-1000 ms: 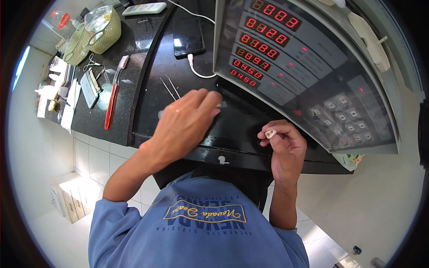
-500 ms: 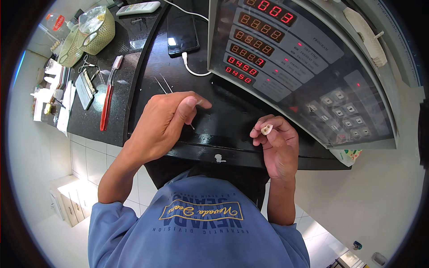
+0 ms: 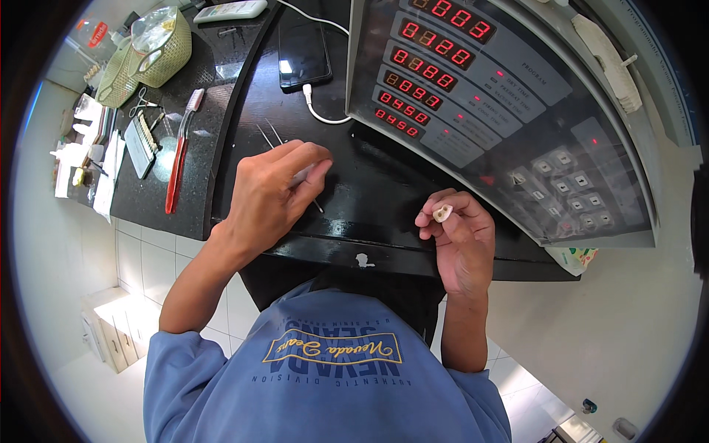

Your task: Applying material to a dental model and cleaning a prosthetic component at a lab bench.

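Observation:
My right hand holds a small cream tooth-shaped piece, probably a dental crown, between thumb and fingertips, with a dark hollow facing up. It is held above the black tabletop's front edge. To the left, my left hand hovers over the table with fingers curled and thumb drawn in to them. Something pale shows between thumb and fingers, too hidden to name. A thin metal tool like tweezers lies beneath this hand; its two prongs stick out beyond the knuckles and a thin end shows by the thumb.
A grey machine with red digits and a keypad fills the right side. A phone with a white cable lies at the back. On the left counter are a red-handled brush, scissors, a shade guide and a green basket.
My left hand's index finger, pointing right before, has curled in, and the thumb has come up against the fingers. More red digits are lit on the machine. The right hand stays nearly still.

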The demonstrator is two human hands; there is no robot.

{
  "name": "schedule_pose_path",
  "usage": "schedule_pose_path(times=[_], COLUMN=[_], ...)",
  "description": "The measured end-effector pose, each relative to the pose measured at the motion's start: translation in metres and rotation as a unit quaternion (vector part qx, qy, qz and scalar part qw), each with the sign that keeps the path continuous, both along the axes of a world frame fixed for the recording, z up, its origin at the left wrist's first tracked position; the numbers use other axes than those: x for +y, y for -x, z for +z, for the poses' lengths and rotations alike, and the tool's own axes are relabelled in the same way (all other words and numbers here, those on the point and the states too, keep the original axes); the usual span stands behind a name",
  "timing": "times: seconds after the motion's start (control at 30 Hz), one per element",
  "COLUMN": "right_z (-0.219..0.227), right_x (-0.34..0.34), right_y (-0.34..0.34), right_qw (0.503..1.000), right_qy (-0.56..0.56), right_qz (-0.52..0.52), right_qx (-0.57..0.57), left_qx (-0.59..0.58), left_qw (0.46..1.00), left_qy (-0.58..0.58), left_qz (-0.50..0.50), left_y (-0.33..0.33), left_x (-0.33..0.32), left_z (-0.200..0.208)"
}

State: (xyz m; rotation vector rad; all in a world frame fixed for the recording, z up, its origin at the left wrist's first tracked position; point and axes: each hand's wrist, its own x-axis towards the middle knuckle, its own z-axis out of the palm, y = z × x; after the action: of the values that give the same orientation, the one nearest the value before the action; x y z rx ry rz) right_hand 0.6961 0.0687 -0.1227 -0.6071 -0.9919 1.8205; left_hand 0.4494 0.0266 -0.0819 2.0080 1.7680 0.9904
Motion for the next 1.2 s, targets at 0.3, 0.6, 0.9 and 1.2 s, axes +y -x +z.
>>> schedule_pose_path(times=[0.3, 0.6, 0.9, 1.2], right_z=[0.001, -0.001, -0.001, -0.002], right_x=[-0.001, -0.001, -0.001, -0.002], right_y=[0.0, 0.0, -0.001, 0.0], right_qw=[1.0, 1.0, 1.0, 1.0], right_qy=[-0.003, -0.009, -0.015, -0.018], right_qz=[-0.003, -0.003, -0.003, -0.002], right_qx=[-0.003, 0.005, 0.007, 0.011], left_qx=[-0.075, -0.06, -0.04, -0.019], left_qw=[0.99, 0.998, 0.995, 1.0], left_qy=[0.12, 0.018, 0.09, 0.023], left_qz=[0.022, 0.019, 0.007, 0.011], left_y=[0.008, 0.001, 0.011, 0.005], left_x=[0.0, 0.0, 0.002, -0.001], left_z=[0.023, 0.014, 0.025, 0.019])
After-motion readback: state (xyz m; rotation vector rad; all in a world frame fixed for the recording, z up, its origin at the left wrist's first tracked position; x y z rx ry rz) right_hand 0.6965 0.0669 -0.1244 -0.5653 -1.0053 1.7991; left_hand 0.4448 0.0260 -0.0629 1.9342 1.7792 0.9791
